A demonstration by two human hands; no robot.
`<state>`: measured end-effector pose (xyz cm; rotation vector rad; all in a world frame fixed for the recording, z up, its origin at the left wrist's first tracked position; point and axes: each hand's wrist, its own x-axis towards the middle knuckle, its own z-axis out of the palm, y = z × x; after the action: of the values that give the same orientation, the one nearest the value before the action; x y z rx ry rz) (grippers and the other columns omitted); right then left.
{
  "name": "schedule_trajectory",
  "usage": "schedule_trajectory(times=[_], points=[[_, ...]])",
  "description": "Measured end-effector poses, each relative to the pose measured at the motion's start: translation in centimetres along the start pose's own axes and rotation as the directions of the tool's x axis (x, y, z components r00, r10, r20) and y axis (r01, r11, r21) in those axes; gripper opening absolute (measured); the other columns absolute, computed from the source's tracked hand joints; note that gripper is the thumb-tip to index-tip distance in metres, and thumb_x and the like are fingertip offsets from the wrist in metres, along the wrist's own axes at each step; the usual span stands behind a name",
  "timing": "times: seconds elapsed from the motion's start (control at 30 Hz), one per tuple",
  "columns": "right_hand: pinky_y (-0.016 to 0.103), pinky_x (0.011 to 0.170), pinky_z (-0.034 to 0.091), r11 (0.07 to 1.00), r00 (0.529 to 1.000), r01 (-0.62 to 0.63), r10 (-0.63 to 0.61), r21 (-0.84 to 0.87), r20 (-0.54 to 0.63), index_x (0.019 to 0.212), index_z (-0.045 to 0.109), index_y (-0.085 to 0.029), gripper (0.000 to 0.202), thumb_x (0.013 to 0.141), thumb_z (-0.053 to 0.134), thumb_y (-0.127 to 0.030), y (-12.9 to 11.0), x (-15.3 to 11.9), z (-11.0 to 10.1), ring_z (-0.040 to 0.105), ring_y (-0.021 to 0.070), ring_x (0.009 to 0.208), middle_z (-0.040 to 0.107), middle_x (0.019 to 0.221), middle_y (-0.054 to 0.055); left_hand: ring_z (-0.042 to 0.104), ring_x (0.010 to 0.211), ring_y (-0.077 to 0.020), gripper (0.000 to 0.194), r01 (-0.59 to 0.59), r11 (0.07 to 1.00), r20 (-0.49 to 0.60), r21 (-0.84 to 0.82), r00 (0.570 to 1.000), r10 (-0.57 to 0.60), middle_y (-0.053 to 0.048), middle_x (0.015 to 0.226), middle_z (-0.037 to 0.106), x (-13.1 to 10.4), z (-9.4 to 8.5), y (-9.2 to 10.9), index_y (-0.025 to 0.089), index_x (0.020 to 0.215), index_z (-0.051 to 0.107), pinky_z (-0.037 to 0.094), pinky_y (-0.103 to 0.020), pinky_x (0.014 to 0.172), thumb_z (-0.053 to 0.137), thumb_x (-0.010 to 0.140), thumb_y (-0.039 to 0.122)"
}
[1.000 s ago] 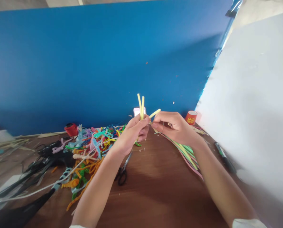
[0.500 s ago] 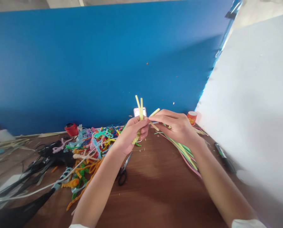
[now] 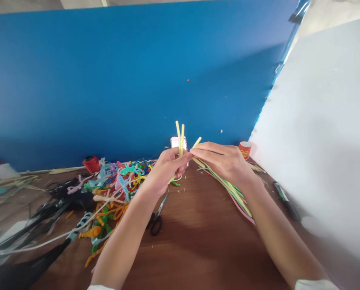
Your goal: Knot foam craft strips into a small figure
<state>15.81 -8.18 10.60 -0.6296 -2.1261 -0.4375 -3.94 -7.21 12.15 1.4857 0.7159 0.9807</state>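
Note:
Pale yellow pipe cleaners (image 3: 182, 141) rise from my left hand (image 3: 167, 167), whose fingers are wrapped round them. Two ends stick up side by side, and a bit of yellow shows below the palm. My right hand (image 3: 225, 159) pinches at the same yellow piece from the right, its fingertips close to my left thumb. Another yellow end (image 3: 197, 141) slants up from the right fingertips, and a further one points down to the right beneath them. Where the strands join is hidden by my fingers. A phone (image 3: 174, 141) with a lit screen stands behind.
Scissors (image 3: 157, 220) lie left of centre on the brown table (image 3: 194, 245). Colourful fuzzy stems (image 3: 124, 181) heap at the left, near a red spool (image 3: 91, 164). Green, yellow and pink stems (image 3: 235, 197) lie under my right arm; a red cup (image 3: 245, 150) and marker (image 3: 286, 200) are beyond.
Both hands have shifted slightly, and the upright yellow ends have tilted a little to the right. The slanted end at my right fingertips now points more steeply upward.

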Motion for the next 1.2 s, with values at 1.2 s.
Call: schedule_trajectory(times=[1.2], points=[[0.026, 0.044, 0.013, 0.070, 0.634, -0.596, 0.651, 0.800, 0.416, 0.059, 0.049, -0.018, 0.041, 0.080, 0.072, -0.044, -1.1, 1.9, 2.4, 0.021, 0.0056, 0.047, 0.036, 0.054, -0.007, 0.030, 0.052, -0.0095, 0.033, -0.262, 0.564, -0.055, 0.783, 0.875, 0.481, 0.005, 0.057, 0.042, -0.5, 0.3, -0.2, 0.019, 0.067, 0.040, 0.023, -0.025, 0.055, 0.052, 0.095, 0.032]])
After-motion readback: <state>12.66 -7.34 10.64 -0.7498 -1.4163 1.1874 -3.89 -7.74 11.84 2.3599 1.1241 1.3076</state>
